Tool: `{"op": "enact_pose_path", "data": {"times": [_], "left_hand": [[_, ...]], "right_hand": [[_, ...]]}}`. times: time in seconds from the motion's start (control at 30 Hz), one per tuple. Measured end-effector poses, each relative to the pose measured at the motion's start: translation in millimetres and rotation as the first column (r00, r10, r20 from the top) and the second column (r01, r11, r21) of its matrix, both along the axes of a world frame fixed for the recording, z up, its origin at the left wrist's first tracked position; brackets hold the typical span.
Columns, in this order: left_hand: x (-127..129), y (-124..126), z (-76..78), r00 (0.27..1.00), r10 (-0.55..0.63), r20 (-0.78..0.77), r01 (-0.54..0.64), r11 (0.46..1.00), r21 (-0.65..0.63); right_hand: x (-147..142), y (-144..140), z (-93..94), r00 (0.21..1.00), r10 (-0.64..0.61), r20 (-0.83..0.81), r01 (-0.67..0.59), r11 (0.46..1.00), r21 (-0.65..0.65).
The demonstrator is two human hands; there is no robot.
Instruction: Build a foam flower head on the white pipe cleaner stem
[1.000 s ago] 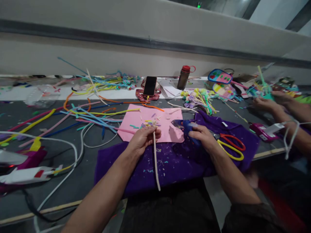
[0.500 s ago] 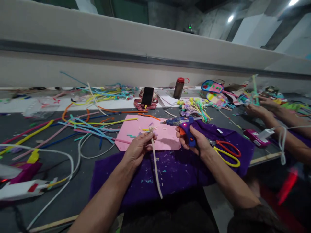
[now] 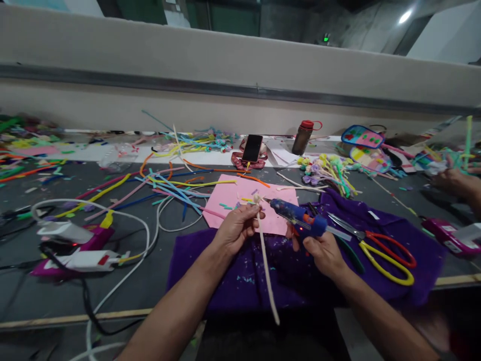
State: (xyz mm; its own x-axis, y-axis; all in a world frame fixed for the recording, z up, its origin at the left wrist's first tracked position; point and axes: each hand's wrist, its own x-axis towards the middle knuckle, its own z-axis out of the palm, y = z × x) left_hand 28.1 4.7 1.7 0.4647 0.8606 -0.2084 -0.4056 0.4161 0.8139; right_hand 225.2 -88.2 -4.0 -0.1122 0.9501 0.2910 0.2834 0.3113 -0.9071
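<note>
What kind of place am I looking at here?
Probably a craft workshop: the right hand holds a blue plastic glue gun, fuzzy multicoloured stems lie scattered across the dark grey worktable, and metal scissors with red and yellow handles rest on a purple cloth.

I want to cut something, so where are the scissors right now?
In the head view, the scissors lie on the purple cloth, just right of the right hand.
</note>
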Motion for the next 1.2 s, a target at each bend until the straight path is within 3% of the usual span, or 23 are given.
{"op": "enact_pose_path", "data": {"times": [0.7, 1.2], "left_hand": [[0.2, -3.2, 3.0, 1.000, -0.012, -0.024, 0.012, 1.000, 0.006], [0.5, -4.5, 6.9, 1.000, -0.014, -0.025, 0.014, 1.000, 0.021]], "right_hand": [[-2.9, 1.4, -8.1, 0.971, -0.071, 0.230, 0.055, 0.996, 0.077], [-3.5, 2.8, -7.1, 0.960, -0.079, 0.270, 0.054, 0.994, 0.098]]}}
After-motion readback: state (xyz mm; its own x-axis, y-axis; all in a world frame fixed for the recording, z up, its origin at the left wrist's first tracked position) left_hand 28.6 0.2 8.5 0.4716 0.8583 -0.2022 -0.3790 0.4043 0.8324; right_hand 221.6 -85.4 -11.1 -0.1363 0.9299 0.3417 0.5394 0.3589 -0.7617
